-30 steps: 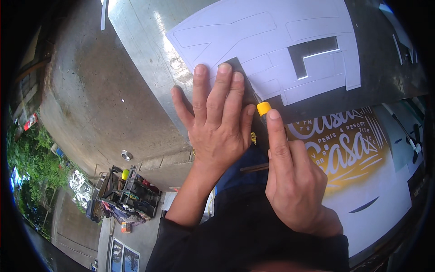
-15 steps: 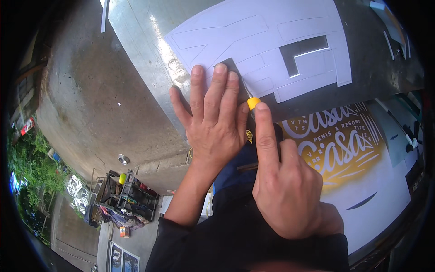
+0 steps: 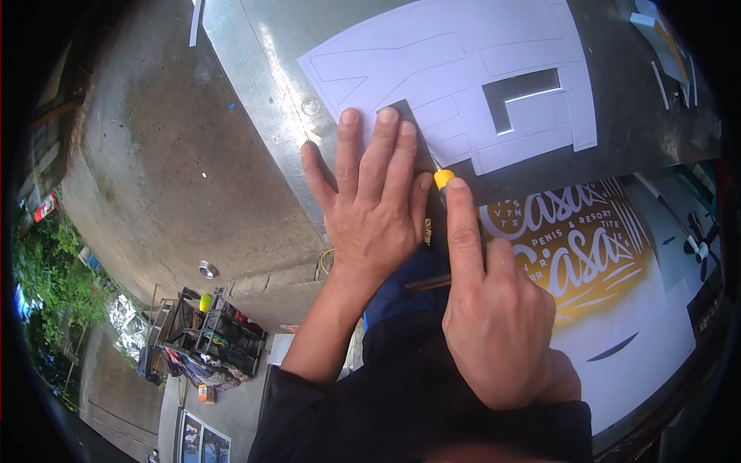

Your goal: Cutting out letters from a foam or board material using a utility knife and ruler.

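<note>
A white sheet (image 3: 432, 69) with thin outlined shapes and a cut-out opening lies on a dark, shiny metal surface (image 3: 540, 160). My left hand (image 3: 370, 189) rests flat with its fingers stretched over the sheet's near left part. By its fingertips runs a dark grey strip (image 3: 401, 114); I cannot tell whether it is a ruler or a gap in the sheet. My right hand (image 3: 498, 309) grips a craft knife (image 3: 444, 180) with a yellow collar, index finger laid along it. The thin blade points away from me, by the sheet's near edge; its tip is hard to make out.
A printed board (image 3: 587, 255) with white lettering on gold lies below the metal surface at right. White offcuts (image 3: 660, 35) sit at the far right. A worn concrete surface (image 3: 162, 154) spreads on the left, with a cluttered rack (image 3: 216, 332) at the lower left.
The sheet and both hands appear slightly farther right in the picture. The knife has shifted a little toward me along the sheet. My left hand stays flat.
</note>
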